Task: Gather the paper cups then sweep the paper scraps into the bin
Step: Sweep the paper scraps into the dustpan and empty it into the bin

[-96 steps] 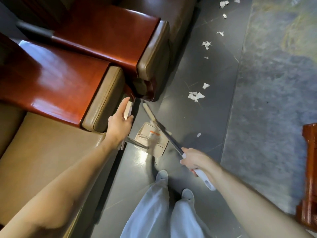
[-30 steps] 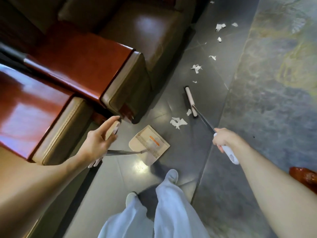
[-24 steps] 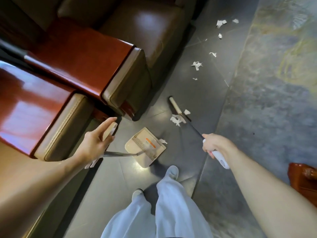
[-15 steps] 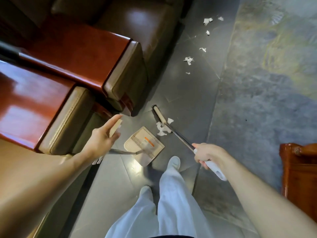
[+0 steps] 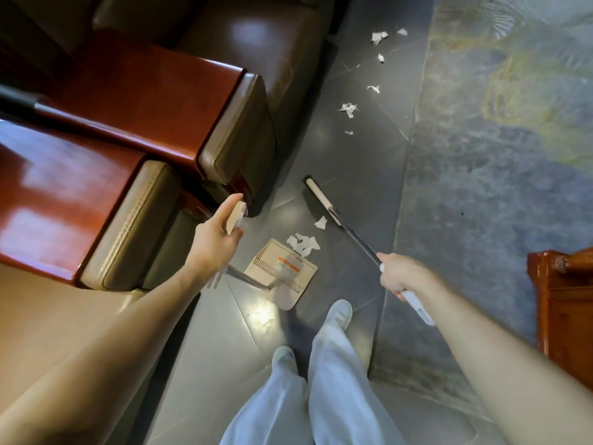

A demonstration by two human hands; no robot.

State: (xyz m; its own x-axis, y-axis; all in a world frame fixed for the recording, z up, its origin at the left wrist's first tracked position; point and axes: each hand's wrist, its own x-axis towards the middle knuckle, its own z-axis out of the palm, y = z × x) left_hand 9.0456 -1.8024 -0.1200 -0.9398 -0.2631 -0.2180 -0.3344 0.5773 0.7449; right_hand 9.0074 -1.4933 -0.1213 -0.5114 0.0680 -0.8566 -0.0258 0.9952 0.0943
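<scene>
My left hand (image 5: pixel 215 244) grips the beige plastic dustpan (image 5: pixel 282 268), right hand (image 5: pixel 401 277) the metal-shafted broom (image 5: pixel 321 200); white paper scraps (image 5: pixel 303 244) litter glossy dark tiles (image 5: pixel 353 162) between brown leather armchairs (image 5: pixel 237 155), upper left, and blue-grey carpet (image 5: pixel 481 187).

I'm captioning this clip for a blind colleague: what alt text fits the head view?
A person's right hand grips a long-handled broom, its head beside white paper scraps at the lip of a beige plastic dustpan whose handle the left hand holds. More scraps lie along the dark tiled floor beside brown leather armchairs.
</scene>
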